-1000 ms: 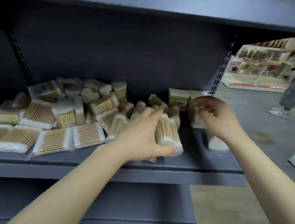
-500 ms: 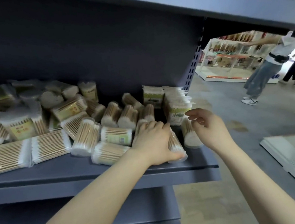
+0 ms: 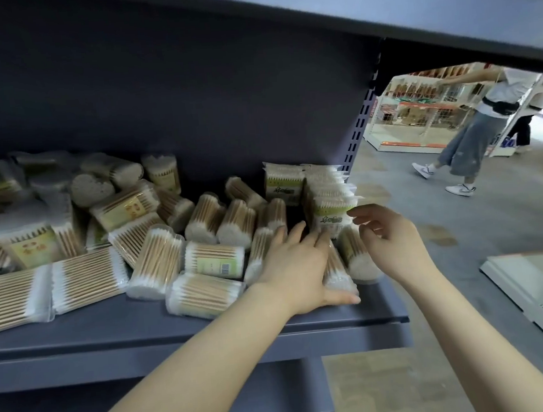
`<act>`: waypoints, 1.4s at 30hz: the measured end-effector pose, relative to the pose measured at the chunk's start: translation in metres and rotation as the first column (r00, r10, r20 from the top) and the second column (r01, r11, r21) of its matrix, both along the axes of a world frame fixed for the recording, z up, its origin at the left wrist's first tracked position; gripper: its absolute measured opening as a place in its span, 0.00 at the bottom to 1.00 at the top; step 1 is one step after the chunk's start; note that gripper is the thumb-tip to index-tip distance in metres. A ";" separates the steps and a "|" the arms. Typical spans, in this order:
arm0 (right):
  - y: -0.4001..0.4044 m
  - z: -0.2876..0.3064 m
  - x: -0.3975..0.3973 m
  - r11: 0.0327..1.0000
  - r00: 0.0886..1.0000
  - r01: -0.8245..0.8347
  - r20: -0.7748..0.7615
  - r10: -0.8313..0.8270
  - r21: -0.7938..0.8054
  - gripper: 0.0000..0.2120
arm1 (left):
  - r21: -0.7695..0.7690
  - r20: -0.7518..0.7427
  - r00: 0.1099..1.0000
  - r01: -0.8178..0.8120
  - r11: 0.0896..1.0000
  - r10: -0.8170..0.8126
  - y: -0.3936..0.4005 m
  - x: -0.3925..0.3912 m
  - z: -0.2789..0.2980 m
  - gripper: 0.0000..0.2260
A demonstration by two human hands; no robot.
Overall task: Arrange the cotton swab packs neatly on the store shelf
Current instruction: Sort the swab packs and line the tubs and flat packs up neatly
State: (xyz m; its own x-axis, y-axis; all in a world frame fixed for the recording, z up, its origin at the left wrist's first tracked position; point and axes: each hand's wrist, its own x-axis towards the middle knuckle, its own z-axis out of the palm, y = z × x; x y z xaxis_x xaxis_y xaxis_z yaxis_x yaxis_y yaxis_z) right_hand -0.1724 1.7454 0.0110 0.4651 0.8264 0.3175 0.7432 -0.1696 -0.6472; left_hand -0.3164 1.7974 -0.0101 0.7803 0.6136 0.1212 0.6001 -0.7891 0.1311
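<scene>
While right hand [image 3: 394, 237] hovers — left hand [image 3: 297, 269] grips pack [image 3: 336, 272].

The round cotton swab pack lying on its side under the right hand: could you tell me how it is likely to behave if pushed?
The round pack looks cylindrical and lies on its side, so it would probably roll. It sits near the shelf front edge, so it might drop off. Its clear film wrap probably makes it light and a little slippery.

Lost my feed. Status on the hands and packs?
Left hand grips a swab pack at shelf edge. Right hand open, beside the stacked packs. Loose packs crowd left.
</scene>
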 end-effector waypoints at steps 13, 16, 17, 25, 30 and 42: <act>0.038 -0.003 -0.043 0.984 0.984 -0.175 -0.004 0.175 -0.026 0.20 | 0.119 0.200 0.952 -0.261 0.958 0.234 0.038 -0.101 0.016 0.27; 0.048 -0.001 -0.055 0.975 0.975 -0.219 0.024 0.220 -0.033 0.18 | 0.172 0.270 0.918 -0.342 0.924 0.290 0.046 -0.117 0.011 0.21; 0.052 0.000 -0.059 0.969 0.968 -0.238 0.062 0.242 -0.063 0.17 | 0.180 0.285 0.906 -0.372 0.910 0.314 0.049 -0.121 0.010 0.19; 0.083 -0.024 -0.089 0.913 0.969 -0.173 0.100 0.225 -0.370 0.27 | 0.110 0.123 0.894 -0.443 0.890 0.430 0.062 -0.147 0.003 0.37; 0.087 -0.027 -0.100 0.928 0.986 -0.163 -0.085 0.142 -0.336 0.26 | 0.042 0.054 0.890 -0.455 0.890 0.452 0.061 -0.149 0.002 0.39; 0.093 -0.033 -0.106 0.964 0.982 -0.154 -0.144 0.125 -0.215 0.26 | -0.063 0.099 0.875 -0.469 0.881 0.473 0.066 -0.154 -0.002 0.30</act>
State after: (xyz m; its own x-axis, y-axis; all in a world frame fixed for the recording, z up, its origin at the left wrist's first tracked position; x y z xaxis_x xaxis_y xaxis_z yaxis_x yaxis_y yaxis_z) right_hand -0.2783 1.8387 -0.0219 0.3643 0.9292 0.0620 0.6837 -0.2217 -0.6952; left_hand -0.4703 1.8632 -0.0117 0.3810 0.9107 0.1594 0.8801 -0.4101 0.2394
